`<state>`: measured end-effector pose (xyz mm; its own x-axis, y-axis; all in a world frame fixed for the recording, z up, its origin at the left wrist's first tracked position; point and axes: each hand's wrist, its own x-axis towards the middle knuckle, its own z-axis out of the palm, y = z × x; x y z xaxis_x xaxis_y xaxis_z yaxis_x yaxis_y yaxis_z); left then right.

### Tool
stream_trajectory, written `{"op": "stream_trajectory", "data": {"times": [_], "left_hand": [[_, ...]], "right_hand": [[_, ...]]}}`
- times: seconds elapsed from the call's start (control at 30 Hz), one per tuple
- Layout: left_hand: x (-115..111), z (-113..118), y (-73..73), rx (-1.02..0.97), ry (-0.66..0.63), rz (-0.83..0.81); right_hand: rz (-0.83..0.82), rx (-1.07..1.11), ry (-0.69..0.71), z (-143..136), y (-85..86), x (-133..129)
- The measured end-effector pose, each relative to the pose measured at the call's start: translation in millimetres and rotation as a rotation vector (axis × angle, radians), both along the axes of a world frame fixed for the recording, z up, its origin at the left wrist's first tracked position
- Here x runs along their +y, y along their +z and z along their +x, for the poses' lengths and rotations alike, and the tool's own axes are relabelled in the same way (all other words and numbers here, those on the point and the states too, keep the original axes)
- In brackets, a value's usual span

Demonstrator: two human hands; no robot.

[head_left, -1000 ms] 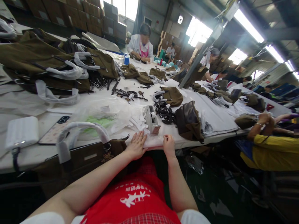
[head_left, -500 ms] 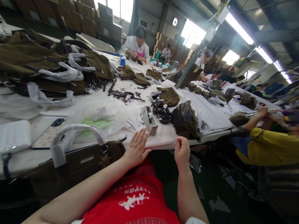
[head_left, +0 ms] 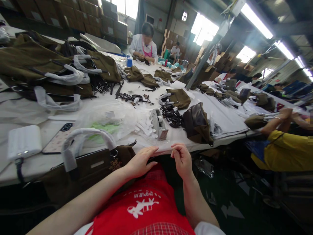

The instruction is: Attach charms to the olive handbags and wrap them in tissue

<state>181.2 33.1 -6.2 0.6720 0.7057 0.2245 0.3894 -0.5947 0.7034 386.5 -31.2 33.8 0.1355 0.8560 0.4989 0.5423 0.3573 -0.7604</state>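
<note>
My left hand (head_left: 142, 160) is at the table's front edge, palm down, with its fingers stretched out and thumb apart; nothing is in it. To its right, my right hand (head_left: 182, 160) is raised just off the edge with fingers curled in toward the thumb. Whatever it may pinch is too small or hidden to make out. A brown handbag (head_left: 97, 171) with a wrapped handle (head_left: 85, 134) stands at the left, partly behind my left forearm. Beyond my hands a grey tape dispenser (head_left: 158, 124) stands on the table, next to white paper tags (head_left: 145, 125).
A small brown bag (head_left: 197, 124) and black straps (head_left: 172, 116) lie right of the dispenser. Clear plastic (head_left: 102, 114), a phone (head_left: 58, 138) and a white power bank (head_left: 24, 142) are left. Bags (head_left: 29, 65) pile behind. A co-worker in yellow (head_left: 286, 151) works at the right.
My right hand has moved left, closer to my left hand, and its curl has loosened slightly. My left hand has lowered and its fingers have turned right. The view has shifted slightly.
</note>
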Motion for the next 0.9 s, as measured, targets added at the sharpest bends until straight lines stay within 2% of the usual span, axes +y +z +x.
{"op": "stream_trajectory", "data": {"times": [0.1, 0.2, 0.33, 0.43, 0.5, 0.53, 0.63, 0.7, 0.77, 0.83, 0.9], "left_hand": [[-5.0, 3.8, 4.2, -0.001, -0.059, -0.038], [-12.4, 2.5, 18.1, -0.035, -0.106, -0.133], [-23.5, -17.2, 30.5, -0.146, -0.004, -0.216], [-32.1, -39.0, 23.6, -0.087, 0.097, -0.204], [-38.9, -52.6, 14.1, 0.014, 0.142, -0.198], [-42.6, -58.6, 9.5, 0.057, 0.157, -0.207], [-54.8, -72.9, 1.1, 0.088, 0.187, -0.235], [-62.9, -80.2, 1.5, 0.049, 0.199, -0.234], [-69.7, -87.2, 4.9, 0.01, 0.217, -0.238], [-73.6, -95.3, 8.1, -0.021, 0.26, -0.263], [-72.7, -105.0, 7.6, -0.073, 0.401, -0.265]], "right_hand": [[0.022, -0.042, -0.033, -1.0, 1.4, 0.4], [0.049, -0.067, -0.093, 4.0, 3.0, 0.5], [-0.005, -0.061, -0.158, 13.5, -2.2, 1.6], [-0.03, -0.104, -0.126, 5.8, -5.6, -0.4], [-0.013, -0.155, -0.037, -10.9, -5.0, -3.0], [-0.016, -0.18, 0.055, -22.1, -4.4, -4.2], [-0.097, -0.289, 0.464, -60.4, -4.8, -4.9], [-0.15, -0.396, 0.656, -83.4, -8.3, -1.6], [-0.184, -0.495, 0.718, -99.8, -12.3, 4.2], [-0.202, -0.56, 0.716, -108.9, -14.2, 11.7], [-0.195, -0.575, 0.693, -113.5, -14.0, 20.4]]}}
